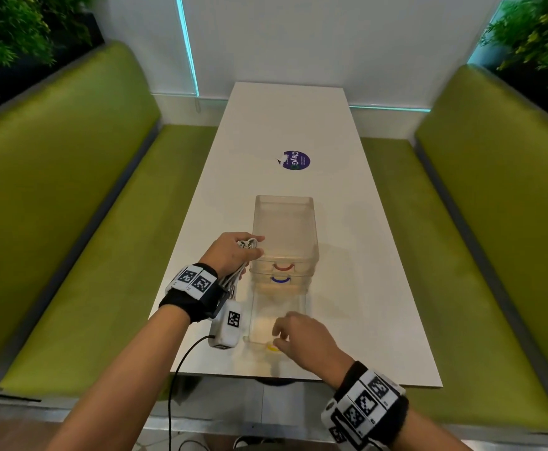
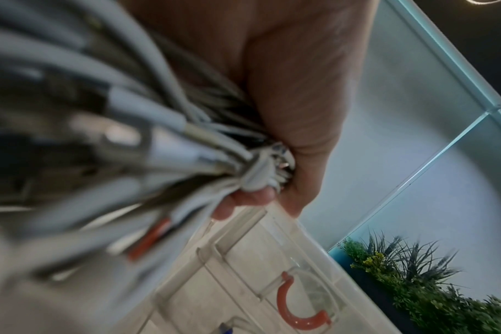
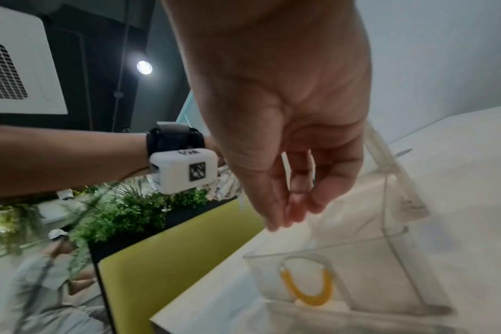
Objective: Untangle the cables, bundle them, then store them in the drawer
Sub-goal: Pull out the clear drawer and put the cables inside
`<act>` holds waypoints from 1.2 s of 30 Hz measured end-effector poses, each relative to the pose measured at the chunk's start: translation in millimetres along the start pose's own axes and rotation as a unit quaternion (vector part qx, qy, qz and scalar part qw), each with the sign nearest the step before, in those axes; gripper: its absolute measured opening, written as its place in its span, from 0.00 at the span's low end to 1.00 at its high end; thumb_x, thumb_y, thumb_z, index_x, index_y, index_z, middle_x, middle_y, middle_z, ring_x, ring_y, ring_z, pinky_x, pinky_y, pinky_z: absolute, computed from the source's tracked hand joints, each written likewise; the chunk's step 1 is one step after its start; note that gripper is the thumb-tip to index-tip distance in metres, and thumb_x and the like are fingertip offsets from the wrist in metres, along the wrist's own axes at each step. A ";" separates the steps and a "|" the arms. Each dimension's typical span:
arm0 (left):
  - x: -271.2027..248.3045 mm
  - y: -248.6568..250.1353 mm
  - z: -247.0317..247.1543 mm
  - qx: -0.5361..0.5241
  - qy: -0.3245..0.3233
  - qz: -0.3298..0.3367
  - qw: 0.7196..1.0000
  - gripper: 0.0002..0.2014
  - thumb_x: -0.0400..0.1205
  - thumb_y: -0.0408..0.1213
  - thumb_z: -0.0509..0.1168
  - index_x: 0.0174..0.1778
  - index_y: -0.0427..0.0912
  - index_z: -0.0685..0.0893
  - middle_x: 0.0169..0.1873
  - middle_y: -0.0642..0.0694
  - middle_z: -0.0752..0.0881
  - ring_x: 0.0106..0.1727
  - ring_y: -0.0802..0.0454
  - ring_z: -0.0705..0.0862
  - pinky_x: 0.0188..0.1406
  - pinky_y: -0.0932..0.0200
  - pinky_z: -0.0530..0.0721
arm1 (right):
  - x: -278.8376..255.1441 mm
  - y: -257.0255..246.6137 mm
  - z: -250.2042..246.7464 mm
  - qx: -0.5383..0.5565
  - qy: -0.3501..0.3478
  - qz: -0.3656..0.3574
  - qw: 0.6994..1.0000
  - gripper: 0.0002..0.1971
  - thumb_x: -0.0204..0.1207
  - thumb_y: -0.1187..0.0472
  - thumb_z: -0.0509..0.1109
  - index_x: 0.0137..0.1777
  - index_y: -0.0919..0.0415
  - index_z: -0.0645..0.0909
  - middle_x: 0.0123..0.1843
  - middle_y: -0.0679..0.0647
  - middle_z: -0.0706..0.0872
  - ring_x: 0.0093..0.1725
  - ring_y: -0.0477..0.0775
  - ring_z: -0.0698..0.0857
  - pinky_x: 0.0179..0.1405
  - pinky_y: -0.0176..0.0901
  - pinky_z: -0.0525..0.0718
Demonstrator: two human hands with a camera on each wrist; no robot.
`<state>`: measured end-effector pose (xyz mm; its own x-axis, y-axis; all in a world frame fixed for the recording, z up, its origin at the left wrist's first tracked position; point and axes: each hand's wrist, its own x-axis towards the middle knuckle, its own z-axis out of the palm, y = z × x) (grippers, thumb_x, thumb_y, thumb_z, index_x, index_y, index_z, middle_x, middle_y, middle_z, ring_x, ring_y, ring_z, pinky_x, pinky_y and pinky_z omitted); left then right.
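left hand (image 1: 233,252) gripping cables (image 2: 106,126), drawer (image 1: 277,320) open

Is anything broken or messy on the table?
Nothing broken or spilled. The bottom drawer with the yellow handle sticks out, open on purpose. One odd bit: the purple sticker looks torn at its edge.

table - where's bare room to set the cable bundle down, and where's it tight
Bare table lies right of the drawer unit, and beyond it around the purple sticker. The pulled-out bottom drawer looks empty. Crowded: the near left edge, where the left hand holds the cable bundle, and the right hand at the yellow handle.
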<state>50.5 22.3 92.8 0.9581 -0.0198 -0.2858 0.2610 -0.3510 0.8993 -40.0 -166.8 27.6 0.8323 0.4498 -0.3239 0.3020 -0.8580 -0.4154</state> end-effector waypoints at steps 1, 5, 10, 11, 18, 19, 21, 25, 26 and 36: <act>-0.3 0.0 0.2 0.000 -0.002 0.000 1.000 0.14 0.78 0.35 0.72 0.58 0.50 0.87 0.31 0.44 0.83 0.23 0.51 0.75 0.23 0.59 0.79 | 1.5 1.5 -0.2 -0.008 0.005 0.006 1.000 0.13 0.78 0.56 0.66 0.61 0.57 0.82 0.58 0.56 0.82 0.58 0.58 0.81 0.47 0.44 0.76; -0.8 -0.3 0.5 0.002 -0.002 0.000 1.000 0.14 0.78 0.35 0.72 0.59 0.49 0.87 0.33 0.43 0.83 0.23 0.51 0.75 0.23 0.59 0.79 | 2.6 5.5 5.7 -0.020 -0.033 0.022 0.999 0.09 0.78 0.61 0.66 0.54 0.61 0.84 0.56 0.59 0.84 0.54 0.60 0.83 0.44 0.43 0.74; -1.9 -0.6 -0.8 -0.001 -0.006 0.000 1.000 0.15 0.77 0.36 0.72 0.60 0.50 0.87 0.32 0.43 0.83 0.24 0.51 0.75 0.24 0.59 0.79 | -1.0 9.5 3.7 0.005 -0.060 0.020 0.998 0.11 0.77 0.61 0.67 0.58 0.59 0.83 0.58 0.57 0.86 0.56 0.58 0.84 0.47 0.41 0.75; -2.8 -1.4 -1.3 -0.001 -0.005 0.001 1.000 0.16 0.77 0.36 0.72 0.61 0.51 0.86 0.31 0.44 0.82 0.23 0.51 0.75 0.24 0.58 0.80 | -1.5 8.0 -0.4 0.029 -0.047 0.021 0.998 0.13 0.77 0.58 0.69 0.61 0.58 0.83 0.58 0.55 0.85 0.56 0.56 0.84 0.49 0.41 0.77; -33.4 18.4 0.1 -0.209 -0.010 0.071 0.975 0.22 0.79 0.28 0.68 0.66 0.54 0.80 0.25 0.47 0.83 0.23 0.50 0.80 0.28 0.58 0.81 | 0.9 -33.6 -67.1 0.395 0.099 -0.013 0.913 0.38 0.73 0.38 0.68 0.80 0.54 0.65 0.71 0.48 0.76 0.67 0.46 0.77 0.63 0.38 0.76; -40.4 23.5 6.1 -0.259 -0.012 0.079 0.963 0.18 0.78 0.28 0.68 0.62 0.48 0.82 0.26 0.46 0.82 0.25 0.50 0.80 0.29 0.57 0.81 | 3.5 -40.7 -73.0 0.424 0.081 -0.034 0.901 0.42 0.70 0.35 0.67 0.81 0.53 0.62 0.73 0.48 0.75 0.69 0.46 0.77 0.67 0.41 0.76; -52.6 32.9 20.6 -0.339 0.007 0.095 0.936 0.08 0.75 0.31 0.69 0.49 0.43 0.84 0.30 0.42 0.81 0.30 0.48 0.80 0.34 0.54 0.82 | 7.6 -50.4 -80.4 0.457 0.070 -0.076 0.883 0.42 0.68 0.34 0.67 0.80 0.51 0.62 0.71 0.46 0.78 0.68 0.45 0.79 0.67 0.43 0.78; -62.8 33.5 37.8 -0.360 0.059 0.147 0.919 0.07 0.74 0.40 0.70 0.47 0.46 0.84 0.59 0.46 0.86 0.57 0.53 0.85 0.59 0.55 0.82 | 5.0 -52.8 -87.4 0.460 0.090 -0.107 0.877 0.19 0.79 0.51 0.68 0.68 0.53 0.76 0.57 0.51 0.88 0.54 0.46 0.87 0.54 0.40 0.85; -63.8 30.9 38.5 -0.342 0.056 0.147 0.926 0.13 0.74 0.46 0.71 0.54 0.50 0.85 0.67 0.48 0.82 0.65 0.53 0.81 0.67 0.52 0.78 | 4.2 -50.8 -86.7 0.454 0.085 -0.114 0.880 0.16 0.80 0.52 0.68 0.65 0.54 0.78 0.55 0.53 0.89 0.52 0.50 0.88 0.54 0.44 0.86; -79.2 12.9 47.0 -0.196 0.071 0.154 0.966 0.22 0.84 0.56 0.54 0.69 0.52 0.78 0.67 0.59 0.79 0.69 0.67 0.75 0.76 0.51 0.70 | -12.9 -43.9 -82.2 0.558 -0.049 -0.153 0.814 0.29 0.78 0.43 0.57 0.73 0.61 0.71 0.62 0.55 0.85 0.62 0.54 0.85 0.64 0.52 0.82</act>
<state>-27.5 -24.7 111.5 0.9966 0.0724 0.0388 -0.0412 0.0321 0.9986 -25.8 -155.3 119.9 0.7398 0.6649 -0.1032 -0.1678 0.0338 -0.9852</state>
